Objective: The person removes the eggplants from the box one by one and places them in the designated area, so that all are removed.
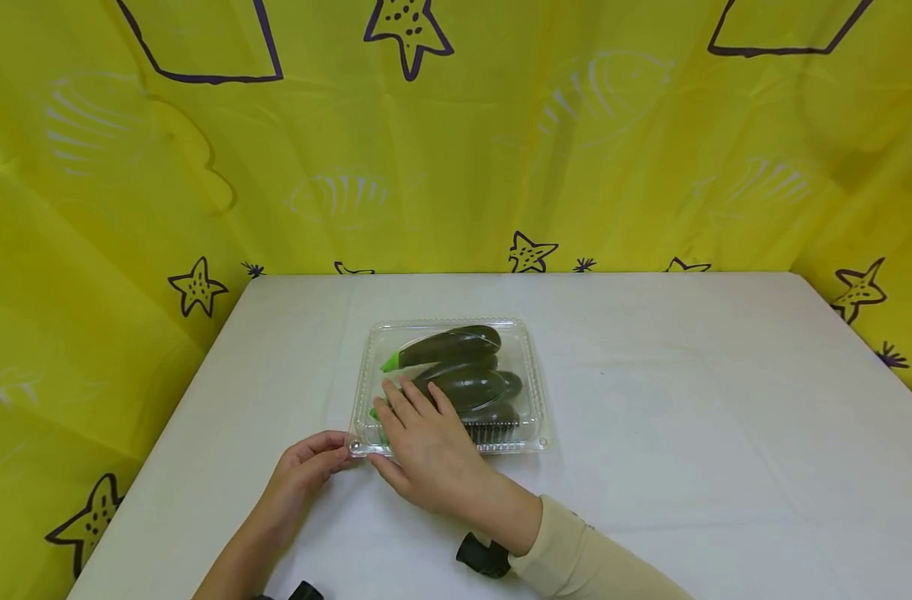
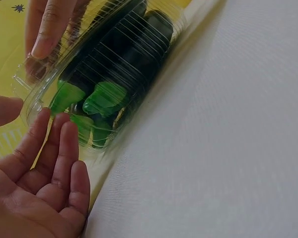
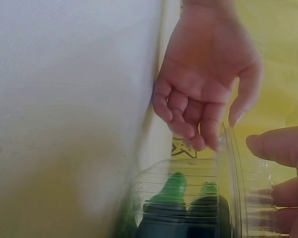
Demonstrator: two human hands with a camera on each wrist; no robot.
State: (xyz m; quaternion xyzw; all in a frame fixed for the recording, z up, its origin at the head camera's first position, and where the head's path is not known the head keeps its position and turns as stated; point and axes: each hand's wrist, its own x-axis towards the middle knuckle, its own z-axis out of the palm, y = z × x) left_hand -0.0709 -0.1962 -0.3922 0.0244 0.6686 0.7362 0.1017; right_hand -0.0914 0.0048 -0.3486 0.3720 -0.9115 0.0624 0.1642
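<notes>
A clear plastic clamshell container point(image 1: 534, 400) lies on the table with its lid down. Several dark eggplants point(image 1: 467, 389) with green stems show through it. At its near left corner, my left hand point(image 1: 298, 475) pinches the rim between thumb and fingertips; in the left wrist view the palm of that left hand point(image 2: 39, 183) faces up. My right hand point(image 1: 433, 454) rests on the lid, fingers spread and straight, covering part of the eggplants. The right wrist view shows the thumb of my right hand point(image 3: 283, 148) beside the rim.
The container stands on a white-covered table point(image 1: 689, 417). A yellow curtain point(image 1: 471, 150) printed with stars and fish hangs behind it and at both sides. A black wrist device point(image 1: 482, 557) sits below the right wrist.
</notes>
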